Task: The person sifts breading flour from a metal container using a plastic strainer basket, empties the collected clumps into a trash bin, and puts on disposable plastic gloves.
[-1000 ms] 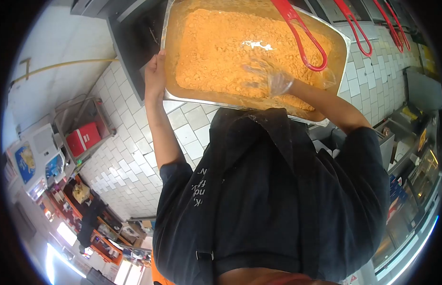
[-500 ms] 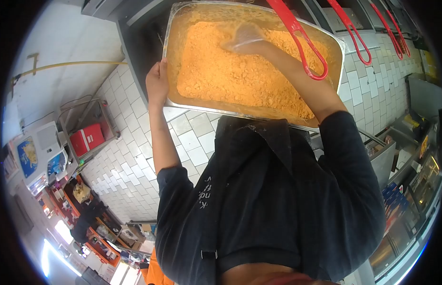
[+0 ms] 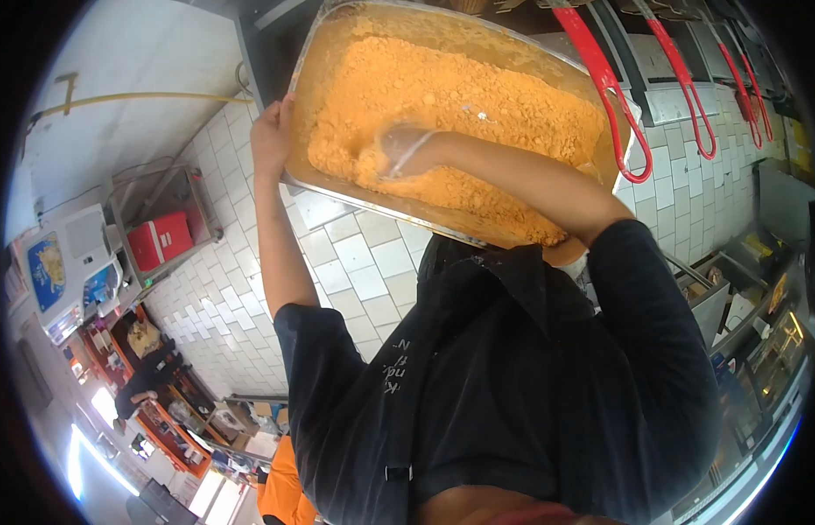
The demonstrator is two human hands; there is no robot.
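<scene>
A deep rectangular metal pan (image 3: 375, 205) holds a wide bed of lumpy orange powder (image 3: 491, 109). My left hand (image 3: 272, 136) grips the pan's left rim, its fingers closed over the edge. Inside the pan, my right hand (image 3: 407, 150) wears a clear plastic glove and is sunk in the powder toward the left. Its fingers are hidden by powder and blurred by motion. A few small pale bits lie on the powder beyond this hand.
Red-handled utensils (image 3: 613, 114) hang at the upper right, the nearest overlapping the pan's right end. White tiles (image 3: 351, 262) cover the floor. To the left is a red box (image 3: 160, 243) on a metal rack. Another person in dark clothes (image 3: 149, 381) is at the far lower left.
My right hand has moved from the far middle of the powder to the near left. The pan sits more slanted in view, and my left hand appears slightly farther left, still on the rim.
</scene>
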